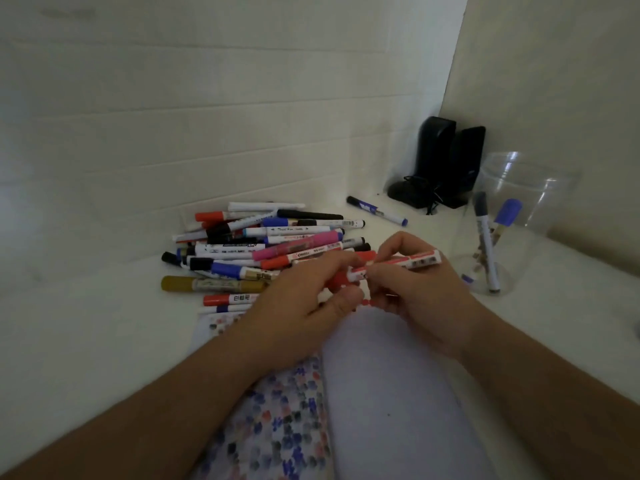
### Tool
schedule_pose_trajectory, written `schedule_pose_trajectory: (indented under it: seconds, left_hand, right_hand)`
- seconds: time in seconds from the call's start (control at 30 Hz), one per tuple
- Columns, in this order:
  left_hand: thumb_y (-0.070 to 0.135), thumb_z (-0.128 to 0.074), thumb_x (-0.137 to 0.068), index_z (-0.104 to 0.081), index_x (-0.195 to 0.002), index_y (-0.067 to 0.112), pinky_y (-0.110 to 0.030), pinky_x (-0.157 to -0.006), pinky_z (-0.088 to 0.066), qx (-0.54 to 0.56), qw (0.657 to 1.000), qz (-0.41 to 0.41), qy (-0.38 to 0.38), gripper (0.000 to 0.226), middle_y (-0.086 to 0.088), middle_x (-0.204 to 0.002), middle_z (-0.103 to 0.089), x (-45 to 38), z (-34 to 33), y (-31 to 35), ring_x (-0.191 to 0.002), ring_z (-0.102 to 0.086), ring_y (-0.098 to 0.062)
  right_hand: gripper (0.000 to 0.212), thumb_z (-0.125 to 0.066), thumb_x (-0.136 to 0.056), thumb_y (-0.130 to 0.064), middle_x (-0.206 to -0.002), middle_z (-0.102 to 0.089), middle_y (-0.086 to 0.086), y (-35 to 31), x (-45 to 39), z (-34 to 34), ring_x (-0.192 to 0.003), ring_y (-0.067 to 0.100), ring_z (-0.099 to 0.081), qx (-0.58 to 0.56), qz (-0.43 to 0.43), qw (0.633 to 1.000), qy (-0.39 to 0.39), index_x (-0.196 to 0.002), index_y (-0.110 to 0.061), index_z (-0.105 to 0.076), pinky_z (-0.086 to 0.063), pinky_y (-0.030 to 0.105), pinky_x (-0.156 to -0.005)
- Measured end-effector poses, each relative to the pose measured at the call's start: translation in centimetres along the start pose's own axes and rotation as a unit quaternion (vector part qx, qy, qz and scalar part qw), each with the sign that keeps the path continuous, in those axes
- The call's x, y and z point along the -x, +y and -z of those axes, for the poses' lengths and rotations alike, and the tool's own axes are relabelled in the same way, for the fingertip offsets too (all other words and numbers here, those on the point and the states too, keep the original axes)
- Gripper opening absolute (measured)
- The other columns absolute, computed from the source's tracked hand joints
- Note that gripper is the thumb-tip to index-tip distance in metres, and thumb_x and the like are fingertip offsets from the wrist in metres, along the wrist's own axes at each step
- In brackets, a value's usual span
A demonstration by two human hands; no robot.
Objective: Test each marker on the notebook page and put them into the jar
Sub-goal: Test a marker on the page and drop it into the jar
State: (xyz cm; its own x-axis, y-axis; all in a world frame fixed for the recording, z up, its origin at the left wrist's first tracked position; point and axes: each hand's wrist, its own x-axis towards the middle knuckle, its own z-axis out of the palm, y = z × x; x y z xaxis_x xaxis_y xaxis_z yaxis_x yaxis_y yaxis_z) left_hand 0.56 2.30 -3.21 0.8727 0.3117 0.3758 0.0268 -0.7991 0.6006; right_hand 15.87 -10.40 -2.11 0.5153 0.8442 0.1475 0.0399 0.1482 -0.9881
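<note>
Jar point(526, 188): clear glossy plastic. Markers point(263, 251): smooth plastic barrels w/ printed labels. Notebook page point(388, 393): matt paper. Speakers point(446, 161): glossy black plastic.

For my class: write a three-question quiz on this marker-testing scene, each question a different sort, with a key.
1. True or false: the clear jar holds no markers.
2. The left hand grips which part of the red marker? A) its cap B) its rear end C) nothing
3. Fill in: the marker pile lies on the ___ side of the hands.

Key: 1 false, blue markers stand inside; 2 A; 3 left.
</note>
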Motion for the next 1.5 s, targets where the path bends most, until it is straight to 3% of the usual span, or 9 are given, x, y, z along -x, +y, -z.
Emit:
schedule_pose_trajectory:
  seconds: [0.23,0.3,0.4,0.7,0.77,0.9,1.07,1.3,1.5]
  left_hand:
    - [0.040,-0.045,-0.104,-0.053,-0.108,0.035,-0.014,-0.061,-0.039,-0.053,0.998,-0.028,-0.025,0.010,0.021,-0.081,-0.057,-0.1,-0.2,0.4,-0.075,-0.057,-0.003]
    - [0.039,-0.047,-0.105,-0.058,-0.106,0.033,-0.021,-0.057,-0.043,-0.044,0.998,-0.027,-0.031,0.012,0.016,-0.075,-0.058,0.0,0.1,0.3,-0.068,-0.058,-0.009]
    - [0.042,-0.047,-0.105,-0.063,-0.107,0.033,-0.041,-0.065,-0.053,-0.006,0.999,-0.009,-0.048,0.018,0.006,-0.080,-0.066,-0.2,0.5,-0.1,-0.073,-0.063,-0.017]
    - [0.059,-0.047,-0.099,-0.060,-0.124,0.049,-0.038,-0.083,-0.059,0.026,0.998,0.024,-0.047,0.030,0.012,-0.101,-0.073,-0.8,-0.1,-0.5,-0.096,-0.070,-0.012]
    - [0.070,-0.048,-0.092,-0.056,-0.124,0.052,-0.040,-0.076,-0.060,0.013,0.999,0.029,-0.042,0.037,0.012,-0.095,-0.072,-0.7,0.0,-0.4,-0.086,-0.069,-0.011]
    - [0.089,-0.055,-0.056,-0.032,-0.118,0.059,-0.025,-0.065,-0.055,-0.085,0.991,0.087,-0.047,0.073,0.020,-0.080,-0.062,-0.8,0.7,0.6,-0.071,-0.060,0.002]
    - [0.080,-0.067,-0.067,-0.018,-0.132,0.055,-0.028,-0.093,-0.047,-0.167,0.977,0.100,-0.082,0.085,0.029,-0.111,-0.037,-0.1,0.6,0.2,-0.106,-0.044,0.002]
    - [0.088,-0.054,-0.066,-0.046,-0.118,0.055,-0.030,-0.090,-0.036,-0.267,0.954,0.095,-0.102,0.062,0.015,-0.107,-0.029,-0.1,-0.1,-0.5,-0.104,-0.027,-0.008]
    - [0.090,-0.049,-0.066,-0.052,-0.113,0.053,-0.028,-0.087,-0.031,-0.272,0.953,0.091,-0.100,0.060,0.017,-0.099,-0.026,-0.1,-0.1,-0.8,-0.100,-0.027,-0.007]
  right_hand:
    - [0.031,-0.085,-0.082,-0.021,-0.064,-0.056,0.018,1.3,0.2,-1.0,-0.051,0.019,-0.047,-0.046,0.029,0.998,-0.009,-0.075,-0.015,-0.055,-0.037,0.026,-0.046]
    - [0.024,-0.080,-0.082,-0.025,-0.064,-0.060,0.013,1.1,0.6,-1.5,-0.051,0.017,-0.049,-0.054,0.019,0.998,-0.035,-0.076,-0.017,-0.058,-0.039,0.024,-0.045]
    - [0.021,-0.076,-0.078,-0.025,-0.060,-0.063,0.006,0.8,0.9,-1.7,-0.050,0.014,-0.053,-0.062,0.009,0.997,-0.033,-0.067,-0.023,-0.058,-0.040,0.022,-0.045]
    - [0.022,-0.077,-0.079,-0.020,-0.065,-0.067,0.005,0.3,0.6,-0.4,-0.055,0.014,-0.059,-0.026,0.016,0.998,-0.052,-0.065,-0.026,-0.061,-0.045,0.022,-0.048]
    - [0.019,-0.075,-0.081,-0.018,-0.063,-0.063,0.006,0.1,0.4,-0.2,-0.052,0.014,-0.054,-0.034,0.019,0.998,-0.058,-0.071,-0.019,-0.060,-0.042,0.022,-0.047]
    - [0.010,-0.068,-0.086,-0.024,-0.061,-0.054,0.009,-1.0,-0.1,1.1,-0.049,0.018,-0.044,-0.060,0.002,0.998,-0.008,-0.078,-0.018,-0.065,-0.033,0.022,-0.041]
    - [0.026,-0.059,-0.099,-0.010,-0.063,-0.055,0.007,-1.0,-0.4,2.1,-0.052,0.015,-0.047,-0.024,-0.039,0.998,0.052,-0.074,-0.013,-0.066,-0.038,0.020,-0.041]
    - [0.017,-0.077,-0.083,-0.004,-0.061,-0.063,0.002,0.5,-0.3,0.6,-0.054,0.009,-0.057,0.226,0.014,0.973,0.034,-0.076,-0.010,-0.063,-0.049,0.022,-0.053]
    - [0.021,-0.072,-0.079,-0.007,-0.059,-0.065,0.014,1.3,-0.4,0.5,-0.047,0.016,-0.058,0.263,-0.018,0.959,0.101,-0.066,-0.005,-0.056,-0.048,0.029,-0.049]
